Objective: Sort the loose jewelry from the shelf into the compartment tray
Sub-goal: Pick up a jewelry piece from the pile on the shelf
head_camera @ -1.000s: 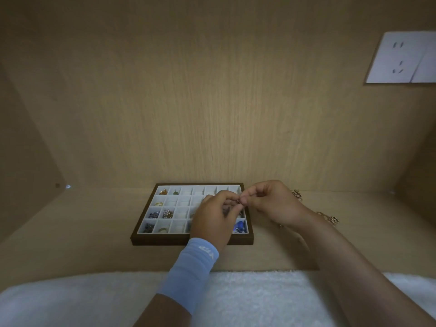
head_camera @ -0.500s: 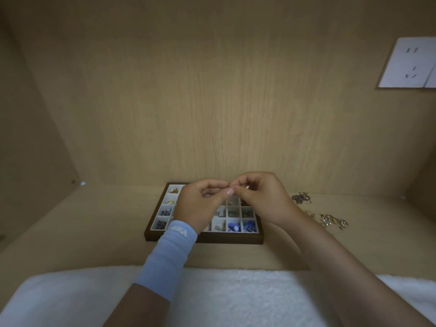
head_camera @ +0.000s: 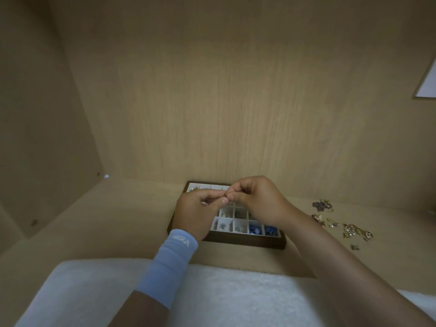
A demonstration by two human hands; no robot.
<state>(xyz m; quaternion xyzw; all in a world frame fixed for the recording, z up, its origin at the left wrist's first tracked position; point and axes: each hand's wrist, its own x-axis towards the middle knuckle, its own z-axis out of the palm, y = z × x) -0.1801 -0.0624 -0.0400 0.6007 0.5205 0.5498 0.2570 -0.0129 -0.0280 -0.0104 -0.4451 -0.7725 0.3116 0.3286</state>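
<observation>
Pinching 1 tiny piece (head_camera: pixel 225 198) between left hand (head_camera: pixel 195 213) and right hand (head_camera: pixel 257 201), just above the tray (head_camera: pixel 247 241). More loose bits (head_camera: pixel 346 223) lying on the shelf, to the right. Might slip — so small, so thin — and land in the wrong spot.

white fluffy cloth (head_camera: pixel 224 291) lay below and nearer than the left hand (head_camera: pixel 195 214) | white wall plate (head_camera: pixel 428 86) sat high, far right of the right hand (head_camera: pixel 257 201) | wood-grain back panel (head_camera: pixel 236 102) stood behind both | small bright spot (head_camera: pixel 106 176) glinted far left
</observation>
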